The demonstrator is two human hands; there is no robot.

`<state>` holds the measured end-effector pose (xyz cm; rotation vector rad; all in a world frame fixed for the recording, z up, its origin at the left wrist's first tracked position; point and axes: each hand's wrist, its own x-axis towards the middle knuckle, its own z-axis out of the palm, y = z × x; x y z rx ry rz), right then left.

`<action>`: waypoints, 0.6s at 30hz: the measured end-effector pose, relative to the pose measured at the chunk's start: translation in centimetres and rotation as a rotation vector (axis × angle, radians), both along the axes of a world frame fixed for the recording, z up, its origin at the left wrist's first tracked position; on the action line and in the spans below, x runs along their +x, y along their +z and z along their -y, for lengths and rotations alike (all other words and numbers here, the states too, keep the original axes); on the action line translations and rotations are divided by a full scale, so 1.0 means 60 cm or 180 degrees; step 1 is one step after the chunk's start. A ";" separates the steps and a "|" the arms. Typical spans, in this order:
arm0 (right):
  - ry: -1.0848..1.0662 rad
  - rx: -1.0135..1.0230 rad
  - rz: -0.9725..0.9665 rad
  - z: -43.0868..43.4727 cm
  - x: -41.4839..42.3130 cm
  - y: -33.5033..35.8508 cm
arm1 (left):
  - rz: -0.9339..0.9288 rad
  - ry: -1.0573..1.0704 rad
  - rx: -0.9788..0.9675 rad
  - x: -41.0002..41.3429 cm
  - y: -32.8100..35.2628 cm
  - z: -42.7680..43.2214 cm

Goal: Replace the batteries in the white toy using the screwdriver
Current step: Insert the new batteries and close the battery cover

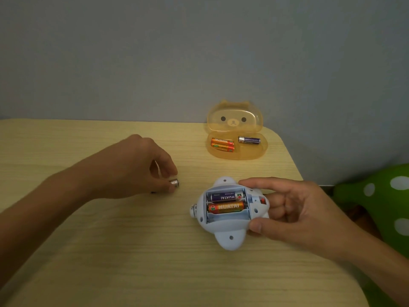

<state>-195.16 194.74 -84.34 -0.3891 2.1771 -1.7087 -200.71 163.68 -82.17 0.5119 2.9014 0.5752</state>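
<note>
The white toy [228, 231] lies upside down on the wooden table [132, 251], its battery compartment uncovered. Inside sit a purple battery [225, 197] and an orange battery [225, 207]; a third slot below them is empty. My right hand [294, 211] grips the toy's right side between thumb and fingers. To the left, my left hand [141, 167] pinches a battery [174, 182] by its metal end, just above the table. A dark bit shows under that hand; no screwdriver is identifiable.
An open orange bear-face box [238, 155] stands at the back right, holding two orange batteries [222, 144] and a purple one [249, 140]. A green cushion with white dots [380, 196] lies beyond the table's right edge. A grey wall rises behind.
</note>
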 end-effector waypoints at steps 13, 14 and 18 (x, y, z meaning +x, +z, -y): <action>0.0004 0.0080 0.0004 0.000 0.000 0.005 | -0.0391 -0.1160 0.1677 0.067 0.007 -0.106; 0.0005 0.0064 0.0010 0.000 0.000 0.005 | -0.0373 -0.1153 0.1661 0.066 0.000 -0.109; -0.0007 0.0041 0.0026 -0.001 0.000 0.003 | -0.0517 -0.1381 0.1439 0.061 -0.010 -0.110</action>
